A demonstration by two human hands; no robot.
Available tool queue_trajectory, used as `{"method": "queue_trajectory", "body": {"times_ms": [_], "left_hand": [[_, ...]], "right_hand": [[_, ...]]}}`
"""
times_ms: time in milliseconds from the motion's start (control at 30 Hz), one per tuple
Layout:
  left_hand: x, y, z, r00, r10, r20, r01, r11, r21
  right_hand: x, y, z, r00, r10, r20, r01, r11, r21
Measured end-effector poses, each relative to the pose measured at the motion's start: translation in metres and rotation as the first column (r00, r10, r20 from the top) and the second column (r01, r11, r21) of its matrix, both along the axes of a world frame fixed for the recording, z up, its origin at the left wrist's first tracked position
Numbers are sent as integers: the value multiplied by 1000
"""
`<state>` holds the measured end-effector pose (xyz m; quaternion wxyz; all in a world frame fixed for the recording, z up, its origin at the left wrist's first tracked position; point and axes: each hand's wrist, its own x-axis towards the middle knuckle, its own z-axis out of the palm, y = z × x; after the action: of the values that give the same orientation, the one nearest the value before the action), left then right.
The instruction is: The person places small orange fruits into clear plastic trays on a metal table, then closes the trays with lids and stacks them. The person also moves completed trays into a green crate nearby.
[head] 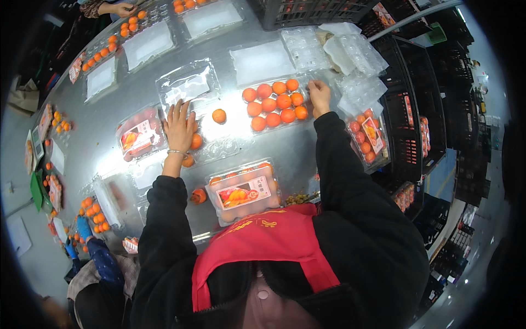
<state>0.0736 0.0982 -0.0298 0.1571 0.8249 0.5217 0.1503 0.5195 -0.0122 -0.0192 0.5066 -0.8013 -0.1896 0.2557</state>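
Note:
My left hand (pixel 178 123) lies palm down, fingers slightly apart, over an open clear plastic clamshell (pixel 218 149). Orange citrus fruits (pixel 196 141) show in a column beside and under it; what the palm covers is hidden. A single fruit (pixel 219 116) sits to the right of my fingers. My right hand (pixel 320 98) is at the right edge of a clamshell filled with rows of orange fruit (pixel 283 101). Its fingers are curled, and I cannot tell whether they pinch the plastic. Closest to me, a closed, labelled clamshell of fruit (pixel 242 192) rests beside a loose fruit (pixel 199 196).
Another closed clamshell (pixel 139 133) lies left on the metal table (pixel 135 88). Empty plastic trays (pixel 306 49) pile up at the back right, before a black crate (pixel 308 14). A filled pack (pixel 367 135) stands right. Co-workers' hands (pixel 123 9) and blue gloves (pixel 84 227) are along the table.

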Motion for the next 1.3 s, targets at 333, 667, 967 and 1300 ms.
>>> {"method": "queue_trajectory", "body": {"times_ms": [333, 667, 967, 1300], "left_hand": [[0, 0, 3, 1000, -10, -9, 10, 999, -48], [0, -2, 4, 1000, 1, -2, -1, 999, -45], [0, -2, 4, 999, 22, -23, -22, 1000, 3], [12, -18, 14, 993, 42, -112, -22, 985, 173]], "right_hand": [[-3, 62, -16, 960, 280, 4, -277, 951, -135], [-17, 82, -12, 907, 351, -233, -309, 930, 200], [2, 44, -11, 947, 257, -193, -257, 966, 28], [18, -2, -12, 968, 245, -46, -247, 968, -36]]}}
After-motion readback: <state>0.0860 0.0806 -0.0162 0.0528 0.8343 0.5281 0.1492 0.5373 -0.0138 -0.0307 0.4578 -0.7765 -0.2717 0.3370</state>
